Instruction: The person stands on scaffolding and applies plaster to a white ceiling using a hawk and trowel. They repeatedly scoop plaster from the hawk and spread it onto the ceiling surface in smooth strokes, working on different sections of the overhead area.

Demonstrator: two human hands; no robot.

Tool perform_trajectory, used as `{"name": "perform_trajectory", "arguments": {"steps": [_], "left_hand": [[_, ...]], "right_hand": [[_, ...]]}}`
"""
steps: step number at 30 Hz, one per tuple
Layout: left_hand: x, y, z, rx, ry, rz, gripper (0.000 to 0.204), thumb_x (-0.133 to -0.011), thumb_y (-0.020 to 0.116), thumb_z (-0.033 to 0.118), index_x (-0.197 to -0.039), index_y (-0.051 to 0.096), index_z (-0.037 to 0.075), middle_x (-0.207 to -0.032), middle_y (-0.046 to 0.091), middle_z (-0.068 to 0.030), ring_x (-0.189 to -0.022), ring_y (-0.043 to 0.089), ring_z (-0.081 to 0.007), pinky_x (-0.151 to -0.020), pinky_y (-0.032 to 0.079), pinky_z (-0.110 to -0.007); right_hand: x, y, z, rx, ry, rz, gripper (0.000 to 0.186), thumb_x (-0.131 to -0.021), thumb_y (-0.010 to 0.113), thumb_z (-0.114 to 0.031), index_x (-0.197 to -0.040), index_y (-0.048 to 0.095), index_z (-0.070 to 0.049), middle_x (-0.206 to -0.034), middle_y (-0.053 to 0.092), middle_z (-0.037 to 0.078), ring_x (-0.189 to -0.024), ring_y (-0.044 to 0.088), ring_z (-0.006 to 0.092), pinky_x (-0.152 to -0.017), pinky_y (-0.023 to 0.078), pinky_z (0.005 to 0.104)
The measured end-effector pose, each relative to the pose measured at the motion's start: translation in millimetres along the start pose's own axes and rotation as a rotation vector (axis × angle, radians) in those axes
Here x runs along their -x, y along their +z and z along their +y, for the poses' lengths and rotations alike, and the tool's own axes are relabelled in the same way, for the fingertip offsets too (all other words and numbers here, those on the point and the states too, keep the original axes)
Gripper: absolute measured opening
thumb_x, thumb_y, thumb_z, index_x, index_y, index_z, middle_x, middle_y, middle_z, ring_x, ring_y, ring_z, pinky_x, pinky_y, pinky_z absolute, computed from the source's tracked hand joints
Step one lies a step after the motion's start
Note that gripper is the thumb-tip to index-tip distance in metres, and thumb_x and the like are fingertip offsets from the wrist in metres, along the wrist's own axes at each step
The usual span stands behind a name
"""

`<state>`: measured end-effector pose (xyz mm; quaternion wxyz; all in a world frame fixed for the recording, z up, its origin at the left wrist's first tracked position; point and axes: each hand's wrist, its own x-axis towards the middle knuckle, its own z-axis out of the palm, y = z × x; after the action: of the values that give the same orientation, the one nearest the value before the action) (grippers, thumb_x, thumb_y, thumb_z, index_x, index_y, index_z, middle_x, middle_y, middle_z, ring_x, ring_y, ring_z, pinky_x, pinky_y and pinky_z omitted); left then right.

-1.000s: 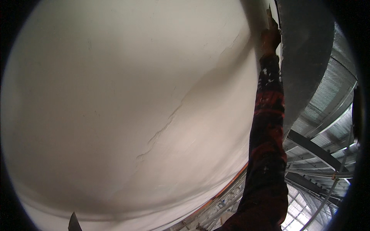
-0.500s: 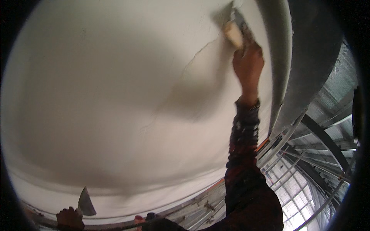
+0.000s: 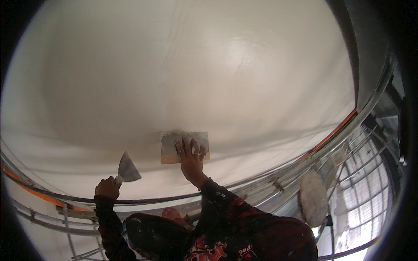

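My right hand (image 3: 191, 158) presses a wide flat filling blade (image 3: 171, 144) with a wooden back edge against the smooth off-white plastered surface (image 3: 130, 87). Its fingers lie along the metal face, and the thumb side is partly hidden. A little grey-white filler shows at the blade's upper edge. Lower and to the left, my left hand (image 3: 108, 188) is closed round the handle of a triangular putty knife (image 3: 129, 168). That knife's grey blade points up, in front of the surface's lower part.
Metal scaffold tubes (image 3: 65, 226) and an orange strip (image 3: 335, 132) run along the surface's lower edge. To the right are a pale oval board (image 3: 313, 198) and a bright gridded window (image 3: 368, 191). Near my body sits a dark rounded thing (image 3: 152, 230) I cannot make out.
My right hand has come down and left with the filling blade, from the upper right to the lower middle. My left hand and putty knife sit higher and further right as the view shifts.
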<state>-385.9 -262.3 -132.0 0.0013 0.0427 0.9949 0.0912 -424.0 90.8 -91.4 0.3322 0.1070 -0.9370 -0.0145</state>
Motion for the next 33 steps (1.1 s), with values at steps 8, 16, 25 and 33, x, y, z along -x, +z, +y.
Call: {"name": "perform_trajectory", "arguments": {"steps": [8, 16, 25, 33], "left_hand": [[24.1, -87.5, 34.6, 1.374, -0.034, -0.179, 0.034, -0.091, 0.056, 0.036, -0.092, 0.060, 0.003, -0.063, 0.053, -0.0009, -0.047, 0.049, -0.0092, -0.039, 0.039, -0.024], [40.7, -166.5, 131.8, 1.146, 0.089, -0.712, 0.047, -0.091, 0.054, 0.049, -0.087, 0.060, 0.002, -0.065, 0.057, -0.0018, -0.051, 0.055, -0.0110, -0.045, 0.046, -0.025], [49.7, -174.9, 177.7, 1.027, 0.156, -0.754, 0.049, -0.096, 0.043, 0.046, -0.080, 0.056, 0.003, -0.059, 0.052, -0.0019, -0.045, 0.049, -0.0112, -0.041, 0.040, -0.025], [51.5, -179.2, 191.9, 0.945, 0.186, -0.661, 0.052, -0.098, 0.037, 0.047, -0.076, 0.054, 0.003, -0.055, 0.048, -0.0014, -0.044, 0.049, -0.0118, -0.043, 0.041, -0.026]], "right_hand": [[23.3, -82.5, 46.1, -1.881, 0.680, -0.327, 0.029, -0.083, 0.059, -0.002, -0.111, 0.051, 0.000, -0.109, 0.056, 0.011, -0.094, 0.056, 0.0170, -0.082, 0.046, 0.0306], [26.7, -165.3, 76.6, -2.537, 0.251, -0.402, 0.031, -0.088, 0.061, -0.020, -0.111, 0.052, -0.003, -0.101, 0.056, 0.010, -0.096, 0.055, 0.0181, -0.082, 0.046, 0.0286], [24.9, -136.4, 81.3, -1.485, -0.618, 0.020, 0.063, -0.073, 0.071, -0.009, -0.130, 0.047, -0.022, -0.142, 0.042, 0.010, -0.133, 0.035, 0.0349, -0.111, 0.026, 0.0520], [36.7, -87.2, 152.7, -0.983, -0.347, -0.324, 0.074, -0.071, 0.076, -0.027, -0.137, 0.043, -0.015, -0.142, 0.041, 0.013, -0.127, 0.042, 0.0348, -0.107, 0.035, 0.0438]]}}
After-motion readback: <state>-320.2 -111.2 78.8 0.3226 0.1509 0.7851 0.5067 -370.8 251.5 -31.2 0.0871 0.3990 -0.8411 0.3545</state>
